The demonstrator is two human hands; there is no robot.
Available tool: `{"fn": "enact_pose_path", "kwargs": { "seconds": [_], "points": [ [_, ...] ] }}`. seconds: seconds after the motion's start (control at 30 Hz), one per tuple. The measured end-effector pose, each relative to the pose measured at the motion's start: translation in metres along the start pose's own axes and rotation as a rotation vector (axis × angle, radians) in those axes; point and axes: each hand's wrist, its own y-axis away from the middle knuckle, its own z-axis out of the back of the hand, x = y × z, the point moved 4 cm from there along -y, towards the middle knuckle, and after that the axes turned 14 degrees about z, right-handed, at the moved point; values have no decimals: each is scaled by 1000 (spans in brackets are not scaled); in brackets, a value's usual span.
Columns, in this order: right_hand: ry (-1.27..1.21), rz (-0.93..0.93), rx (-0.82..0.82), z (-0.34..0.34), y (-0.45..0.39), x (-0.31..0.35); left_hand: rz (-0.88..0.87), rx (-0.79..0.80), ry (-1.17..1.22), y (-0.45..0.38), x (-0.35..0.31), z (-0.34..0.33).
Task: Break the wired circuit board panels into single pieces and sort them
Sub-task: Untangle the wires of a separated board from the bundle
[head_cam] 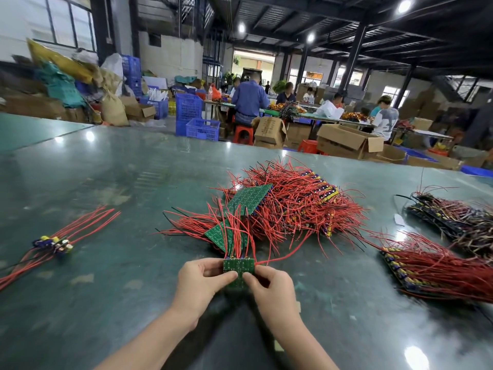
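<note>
A small green circuit board panel (238,266) with red wires rising from its far edge is held low over the table's middle. My left hand (201,284) pinches its left side and my right hand (269,291) pinches its right side, thumbs on the near face. Behind it lies a big heap of wired panels (288,206) with green boards tilted up. A few separated single pieces (54,243) with red leads lie at the left.
The glossy green table (133,182) spreads all around. Two more stacks of wired panels lie at the right (432,271) and far right (453,217). Beyond the table's far edge, people sit at benches among cardboard boxes and blue crates (202,128).
</note>
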Motion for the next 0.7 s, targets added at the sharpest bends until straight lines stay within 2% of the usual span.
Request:
{"fn": "enact_pose_path", "kwargs": {
  "seconds": [0.4,0.6,0.7],
  "points": [
    [28,-35,-119,-8,9,-3,-73,-15,-41,3,-1,-1],
    [36,-3,-124,-9,10,1,-72,3,-28,2,0,0],
    [-49,-7,-36,-4,1,-1,-3,87,55,-2,-1,2]
  ]
}}
